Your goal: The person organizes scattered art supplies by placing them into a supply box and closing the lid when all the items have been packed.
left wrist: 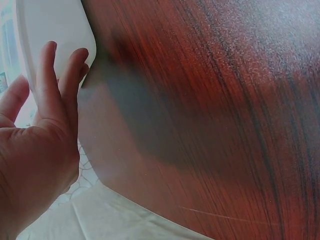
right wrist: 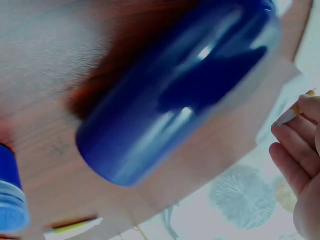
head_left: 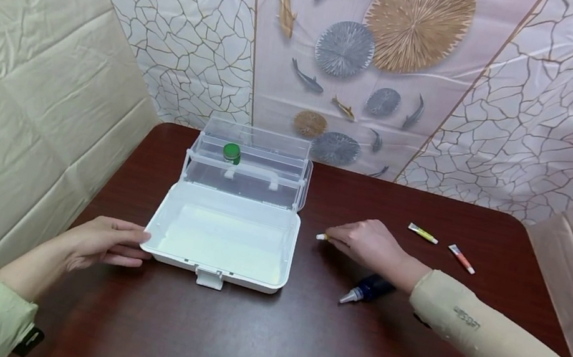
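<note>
A white storage box (head_left: 220, 237) stands with its clear lid and tray section (head_left: 250, 157) folded back. My left hand (head_left: 101, 245) holds the box's near left corner; in the left wrist view its thumb lies at the rim and its fingers against the outer wall. To the right of the box, my right hand (head_left: 367, 242) pinches a small yellow paint tube (right wrist: 290, 115), its white cap pointing toward the box. Below the right wrist lies a dark blue bottle (head_left: 373, 286) with a pale pointed nozzle, partly hidden by the forearm.
A jar with a green lid (head_left: 231, 152) sits in the raised tray section. Farther right lie a yellow-green paint tube (head_left: 423, 233) and an orange-red one (head_left: 461, 258). Another blue container (right wrist: 11, 187) shows at the right wrist view's edge. Patterned cloth (head_left: 336, 86) hangs behind the table.
</note>
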{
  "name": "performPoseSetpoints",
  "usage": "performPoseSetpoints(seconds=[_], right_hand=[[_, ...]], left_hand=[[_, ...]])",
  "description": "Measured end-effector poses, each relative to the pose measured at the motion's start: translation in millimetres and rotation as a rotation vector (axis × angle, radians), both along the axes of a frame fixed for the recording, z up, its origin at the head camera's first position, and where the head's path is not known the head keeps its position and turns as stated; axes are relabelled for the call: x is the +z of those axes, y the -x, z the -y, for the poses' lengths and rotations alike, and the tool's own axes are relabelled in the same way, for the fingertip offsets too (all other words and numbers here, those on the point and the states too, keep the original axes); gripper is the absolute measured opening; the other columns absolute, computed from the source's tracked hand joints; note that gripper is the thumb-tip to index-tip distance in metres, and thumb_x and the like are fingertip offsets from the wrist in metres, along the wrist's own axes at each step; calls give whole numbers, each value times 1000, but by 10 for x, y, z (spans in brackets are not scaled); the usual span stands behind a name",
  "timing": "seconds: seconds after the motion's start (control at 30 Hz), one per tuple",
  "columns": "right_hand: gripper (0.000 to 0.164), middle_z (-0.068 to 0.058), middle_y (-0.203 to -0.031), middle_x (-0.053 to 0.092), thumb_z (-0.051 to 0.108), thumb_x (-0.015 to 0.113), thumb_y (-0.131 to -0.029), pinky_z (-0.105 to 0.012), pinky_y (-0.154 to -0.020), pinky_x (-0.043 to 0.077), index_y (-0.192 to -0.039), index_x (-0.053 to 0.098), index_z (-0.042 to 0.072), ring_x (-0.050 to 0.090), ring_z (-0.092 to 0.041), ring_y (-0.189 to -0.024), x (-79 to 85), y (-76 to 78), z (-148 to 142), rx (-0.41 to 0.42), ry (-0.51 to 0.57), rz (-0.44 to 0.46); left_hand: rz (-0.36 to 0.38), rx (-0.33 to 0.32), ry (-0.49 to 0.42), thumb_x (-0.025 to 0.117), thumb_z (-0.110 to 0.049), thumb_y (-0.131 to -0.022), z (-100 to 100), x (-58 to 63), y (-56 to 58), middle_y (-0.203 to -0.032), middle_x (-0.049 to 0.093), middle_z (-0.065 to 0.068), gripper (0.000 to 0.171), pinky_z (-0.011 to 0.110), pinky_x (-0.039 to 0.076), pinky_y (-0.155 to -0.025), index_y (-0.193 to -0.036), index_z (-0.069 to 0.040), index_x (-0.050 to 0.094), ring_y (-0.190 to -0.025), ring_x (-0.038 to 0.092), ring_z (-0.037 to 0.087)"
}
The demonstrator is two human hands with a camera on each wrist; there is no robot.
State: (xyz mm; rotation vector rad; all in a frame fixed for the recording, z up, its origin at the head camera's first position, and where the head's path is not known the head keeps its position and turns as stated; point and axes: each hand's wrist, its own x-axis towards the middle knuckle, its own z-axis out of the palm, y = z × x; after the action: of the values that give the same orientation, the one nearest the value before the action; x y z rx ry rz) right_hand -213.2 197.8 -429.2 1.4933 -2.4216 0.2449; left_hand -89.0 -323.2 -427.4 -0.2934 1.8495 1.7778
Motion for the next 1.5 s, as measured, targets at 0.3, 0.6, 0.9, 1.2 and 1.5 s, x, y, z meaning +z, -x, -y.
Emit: performPoseSetpoints(seconds=[0.3, 0.6, 0.9, 1.2, 1.5], right_hand=[[21, -4, -98, 82, 11, 88, -88, -40, -59, 66, -108, 82, 9, 80, -17, -84, 297, -48, 117, 24, 96, -90], [23, -3, -99, 82, 12, 88, -88, -38, -61, 66, -110, 83, 8, 79, -16, -83, 619, -66, 469, 96, 126, -194], [19, 0, -102, 82, 4, 83, -91, -33, -67, 68, -110, 81, 9, 79, -13, -88, 752, -43, 841, 188, 126, -279], [15, 2, -103, 81, 2, 77, -95, -29, -66, 66, -109, 80, 8, 77, -14, -83, 764, 0, 1175, 238, 109, -346], [14, 2, -106, 81, 4, 76, -98, -30, -68, 67, -111, 80, 9, 78, -14, -88, 724, 31, 1511, 267, 111, -366]], left_hand=[[-1, 0, 3, 64, -10, -107, -3, 9, 0, -115, 75, 9, 60, 44, 67, -93, -150, 23, 37, -104, 78, 26], [-5, 2, -6, 64, -9, -107, -8, 14, -3, -113, 75, 8, 54, 44, 67, -93, -146, 21, 43, -102, 78, 25], [-10, 1, -3, 65, -9, -107, -9, 11, -7, -115, 75, 9, 58, 45, 67, -93, -148, 22, 40, -103, 78, 26], [-10, 4, -1, 64, -9, -107, -14, 23, -18, -116, 74, 10, 58, 46, 67, -93, -149, 23, 38, -102, 78, 24], [-8, -1, -8, 64, -10, -107, 0, 6, -21, -117, 75, 11, 58, 46, 67, -93, -149, 22, 39, -103, 77, 24]])
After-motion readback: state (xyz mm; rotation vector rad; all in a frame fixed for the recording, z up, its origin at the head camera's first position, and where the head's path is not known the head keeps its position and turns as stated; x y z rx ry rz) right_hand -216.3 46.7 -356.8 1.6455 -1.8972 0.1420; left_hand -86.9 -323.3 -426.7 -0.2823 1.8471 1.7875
